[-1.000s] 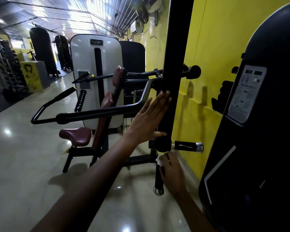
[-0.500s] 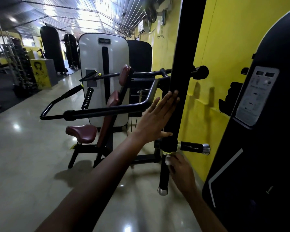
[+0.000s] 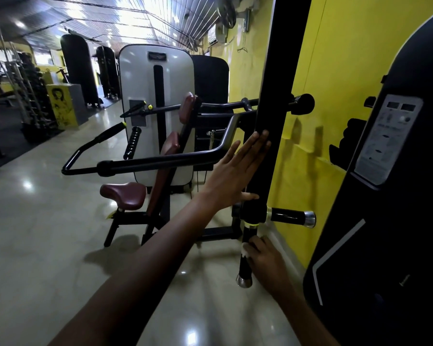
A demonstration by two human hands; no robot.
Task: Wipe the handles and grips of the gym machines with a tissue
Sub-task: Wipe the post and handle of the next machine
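Observation:
A black upright arm [image 3: 284, 96] of a gym machine hangs in front of me. My left hand [image 3: 235, 173] presses flat against it with straight fingers. Below the joint a black vertical grip [image 3: 245, 267] with a chrome end cap points down. My right hand [image 3: 263, 260] curls round this grip and holds a white tissue [image 3: 245, 251] against it; only a scrap of the tissue shows. A second black grip [image 3: 289, 217] with a chrome cap sticks out to the right from the same joint.
A yellow wall [image 3: 335, 71] runs close on the right. A big black machine shroud [image 3: 395, 221] with a label stands at the far right. Behind the arm is a machine with maroon seat [image 3: 123, 196] and long black handlebar [image 3: 148, 164]. Glossy floor [image 3: 48, 245] lies to the left.
My right hand has slid with the tissue down the vertical grip from just under the joint. My left hand stays flat on the upright arm. The view has shifted slightly.

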